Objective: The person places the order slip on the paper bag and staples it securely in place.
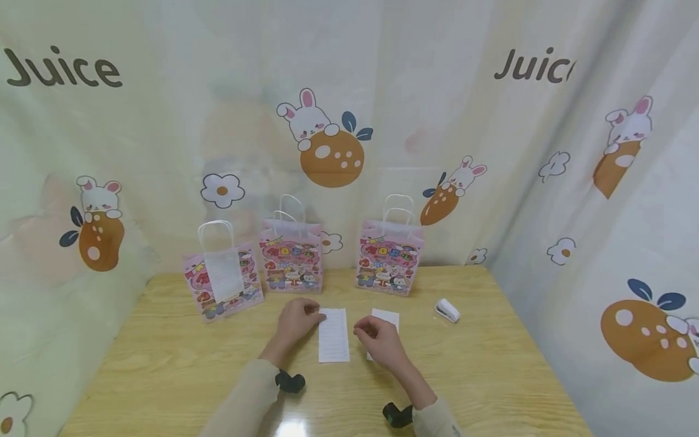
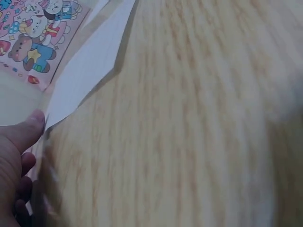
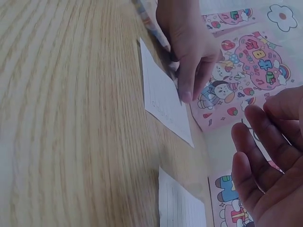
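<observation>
My left hand (image 1: 295, 318) pinches the left edge of a narrow lined paper slip (image 1: 334, 337) between thumb and fingers; in the left wrist view the slip (image 2: 90, 68) is lifted a little off the wood at that edge. Small marks show near one end of it in the right wrist view. To its right my right hand (image 1: 382, 340) hovers above a second lined slip (image 1: 386, 315), partly hiding it. This hand's fingers (image 3: 265, 156) are loosely bent and hold nothing.
Three pink cartoon paper bags with white handles stand along the back: a left bag (image 1: 210, 309) with a white slip (image 1: 225, 276) on its front, a middle bag (image 1: 292, 258) and a right bag (image 1: 389, 258). A small white stapler (image 1: 448, 311) lies right on the wooden table (image 1: 480, 364).
</observation>
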A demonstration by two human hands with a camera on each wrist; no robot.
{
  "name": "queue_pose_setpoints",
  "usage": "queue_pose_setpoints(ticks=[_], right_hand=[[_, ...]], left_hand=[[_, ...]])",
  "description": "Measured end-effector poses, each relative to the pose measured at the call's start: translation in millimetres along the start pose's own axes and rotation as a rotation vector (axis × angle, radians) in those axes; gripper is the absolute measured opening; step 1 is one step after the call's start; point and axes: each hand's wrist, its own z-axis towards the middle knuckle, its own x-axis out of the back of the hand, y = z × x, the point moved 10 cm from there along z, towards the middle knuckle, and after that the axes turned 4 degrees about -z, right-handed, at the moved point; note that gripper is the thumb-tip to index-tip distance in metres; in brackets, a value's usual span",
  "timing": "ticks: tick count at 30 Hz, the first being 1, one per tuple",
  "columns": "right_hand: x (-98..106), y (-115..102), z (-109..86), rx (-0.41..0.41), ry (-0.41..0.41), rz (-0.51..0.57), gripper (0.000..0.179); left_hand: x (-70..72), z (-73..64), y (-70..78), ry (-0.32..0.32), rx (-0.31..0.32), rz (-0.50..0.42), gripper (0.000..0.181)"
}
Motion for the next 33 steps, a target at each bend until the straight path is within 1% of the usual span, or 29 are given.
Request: queue_pose_setpoints(ticks=[3,6,8,12,15,20,24,26,28,30,33], right_hand=[[-0.6,-0.7,-1.2,-0.008,-0.008,0.009,0.007],[0.0,-0.6,-2.3,-0.014,-0.005,0.01,0.007],[-0.2,0.3,-3.1,-0.009,-0.005,0.008,0.007],[-2.4,6.1,-2.9,-0.005,-0.014,0.011,0.007],[-1.5,7.0,0.1,0.001,-0.018,0.032,0.006],[4.3,4.4,10.8,0.016,-0.019,0.043,0.006],[6.8,-0.7,26.7,0.016,-0.029,0.023,0.008],[7.8,-4.2,38.1,0.021,-0.029,0.013,0.008],[8.7,-7.9,51.0,0.02,-0.024,-0.006,0.008],[10.4,-15.1,64.2,0.024,-0.016,-0.036,0.008],[12.2,-31.7,85.6,0.043,-0.004,-0.087,0.01]], left_hand=[[-0.9,0.2,-3.2,0.002,0.023,0.022,0.031],[-1.5,-0.2,-3.5,0.006,0.02,0.057,0.031],[-1.6,-1.0,-4.4,0.01,0.019,0.085,0.029],[-1.5,-2.8,-7.8,0.011,0.023,0.106,0.023],[1.1,-4.1,-8.8,0.013,0.021,0.075,0.018],[7.3,-7.7,-7.4,0.003,0.011,-0.026,0.015],[13.3,-10.6,-9.8,0.004,0.028,-0.132,0.022],[16.5,-11.0,-11.5,0.011,0.031,-0.177,0.027],[19.7,-10.6,-13.1,0.016,0.032,-0.209,0.028],[22.8,-10.7,-13.8,0.012,0.027,-0.219,0.024],[28.9,-11.5,-15.8,0.012,0.036,-0.217,0.014]])
